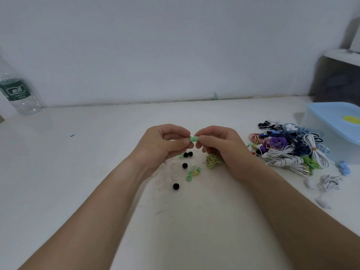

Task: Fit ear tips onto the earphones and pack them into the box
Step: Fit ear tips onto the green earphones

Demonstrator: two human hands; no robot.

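On a white table [78, 172], the left hand [165, 145] and right hand [220, 145] meet fingertip to fingertip. Both pinch a small mint-green earphone piece [193, 139], held just above the tabletop. It looks like two soft rounded lobes pressed together, and which lobe is the ear tip cannot be told. A yellow-green coiled cable [212, 161] sits just beneath the right hand. Loose black and green ear tips [185, 165] lie scattered below the hands. A tangled pile of coloured earphones [288, 151] lies at right, just beside a lidded pale blue plastic box [331, 129].
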